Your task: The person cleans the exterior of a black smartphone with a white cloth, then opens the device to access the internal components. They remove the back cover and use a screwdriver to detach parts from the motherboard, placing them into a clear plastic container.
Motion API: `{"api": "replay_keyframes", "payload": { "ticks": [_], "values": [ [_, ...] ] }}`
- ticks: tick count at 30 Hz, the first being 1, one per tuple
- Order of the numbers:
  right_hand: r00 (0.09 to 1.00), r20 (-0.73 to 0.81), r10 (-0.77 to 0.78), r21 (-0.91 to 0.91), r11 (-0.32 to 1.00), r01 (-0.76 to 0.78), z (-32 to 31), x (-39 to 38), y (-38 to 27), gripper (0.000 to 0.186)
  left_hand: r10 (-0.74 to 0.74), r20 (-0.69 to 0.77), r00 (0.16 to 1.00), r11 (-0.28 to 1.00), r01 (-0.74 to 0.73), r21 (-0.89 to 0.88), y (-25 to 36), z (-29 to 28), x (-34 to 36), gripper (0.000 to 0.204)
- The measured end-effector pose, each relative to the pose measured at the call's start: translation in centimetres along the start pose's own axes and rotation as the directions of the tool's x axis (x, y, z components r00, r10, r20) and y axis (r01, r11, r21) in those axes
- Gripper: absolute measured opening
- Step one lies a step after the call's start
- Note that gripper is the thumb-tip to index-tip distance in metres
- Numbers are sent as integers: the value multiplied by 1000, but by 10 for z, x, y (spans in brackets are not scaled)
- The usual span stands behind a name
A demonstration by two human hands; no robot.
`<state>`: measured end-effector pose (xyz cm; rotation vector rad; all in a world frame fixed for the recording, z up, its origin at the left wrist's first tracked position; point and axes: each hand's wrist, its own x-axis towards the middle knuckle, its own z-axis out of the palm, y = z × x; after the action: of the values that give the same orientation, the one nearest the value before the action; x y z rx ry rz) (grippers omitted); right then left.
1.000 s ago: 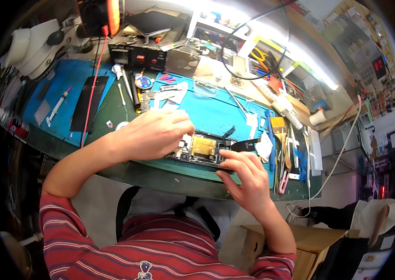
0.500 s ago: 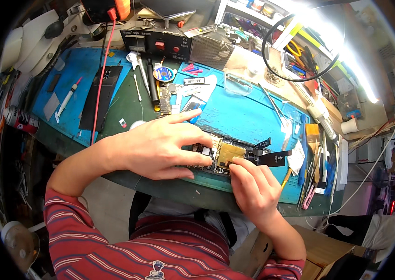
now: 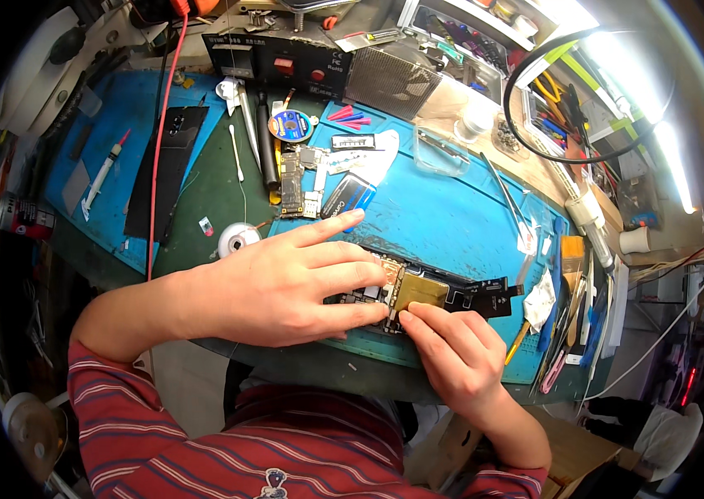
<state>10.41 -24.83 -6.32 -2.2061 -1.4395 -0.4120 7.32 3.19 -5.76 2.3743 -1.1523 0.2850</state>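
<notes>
An opened phone (image 3: 421, 290) lies on the blue mat near its front edge, with a gold-coloured plate and exposed circuit parts. Black flex strips (image 3: 489, 297) stick out from its right end. Over the phone's left part spreads my left hand (image 3: 302, 287), palm down, little finger stretched away; two fingertips touch the circuit area, and its thumb is mostly hidden. My right hand (image 3: 458, 353) is closed at the phone's near edge, thumb and index finger pressed together beside the gold plate. Whatever lies between those fingertips is too small to make out.
Beyond the left hand lie a circuit board (image 3: 294, 179), a solder wire spool (image 3: 291, 126) and a cotton swab (image 3: 236, 154). A white round container (image 3: 238, 239) stands near my left wrist. Tweezers (image 3: 508, 200) and a clear box (image 3: 442, 152) lie farther right. A red cable (image 3: 164, 125) crosses the left side.
The view has shifted a little. My left fingertips have moved slightly right over the phone, and the black flex strips now lie closer together. My right hand stays at the near edge.
</notes>
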Motion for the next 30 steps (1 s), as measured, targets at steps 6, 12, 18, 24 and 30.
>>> {"api": "replay_keyframes", "payload": {
  "ticks": [6, 12, 18, 24, 30],
  "values": [
    [1000, 9, 4, -46, 999, -4, 2, 0, -1, 38, -22, 50, 999, 998, 19, 52, 3, -1, 0, 33],
    [999, 42, 16, -67, 998, -13, -1, 1, -3, 39, -13, 92, 996, 997, 6, 74, 3, -4, 2, 35],
    [997, 81, 19, -63, 998, -14, -6, 6, -4, 37, -32, 103, 994, 997, 25, 73, 5, -4, 0, 38],
    [996, 91, 27, -62, 998, -22, -7, 6, -4, 36, -33, 119, 992, 997, 25, 72, 5, -4, 2, 38],
    [995, 97, 37, -53, 998, -32, -7, 7, -4, 36, -37, 123, 992, 997, 29, 72, 5, -4, 3, 39]
  ]
}}
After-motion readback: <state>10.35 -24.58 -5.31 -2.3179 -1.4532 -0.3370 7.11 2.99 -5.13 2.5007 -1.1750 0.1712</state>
